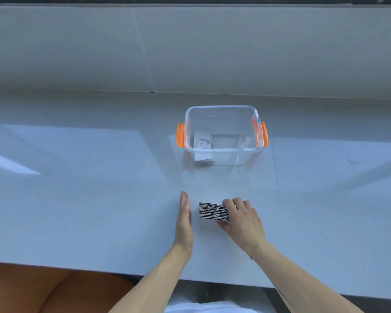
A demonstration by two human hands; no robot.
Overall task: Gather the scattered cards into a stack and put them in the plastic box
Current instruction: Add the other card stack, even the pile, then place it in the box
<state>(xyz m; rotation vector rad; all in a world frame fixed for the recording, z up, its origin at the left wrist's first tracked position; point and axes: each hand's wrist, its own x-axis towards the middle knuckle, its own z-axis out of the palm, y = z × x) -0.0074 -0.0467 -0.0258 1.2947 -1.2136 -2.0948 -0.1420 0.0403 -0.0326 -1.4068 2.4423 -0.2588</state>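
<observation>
**Right hand grips the card stack, left palm stands open beside it**

Head view: the stack of cards [213, 211] is a compact block seen edge-on, its many dark-and-white striped edges lying closely layered and slightly fanned at the free left end. It sits low over the pale glossy countertop [99, 199]; whether its underside touches the surface cannot be told.

The right hand [242, 219] is closed around the stack's right end: the curled fingers [231, 203] wrap over the top edge and the thumb presses in from the near side below, so the cards are pinched between them and jut out leftward past the fingertips.

The left hand [185, 219] stands on its edge, fingers straight and together, palm facing the stack. It holds nothing. A narrow gap of bare counter separates its palm from the stack's free end, so the cards lie between the two hands, touching only the right one.

Beyond the fingertips of both hands, well apart from them, stands the clear plastic box [222, 134] with orange side clips, lid off. A white card [202, 143] printed with a word lies inside at its left.
</observation>
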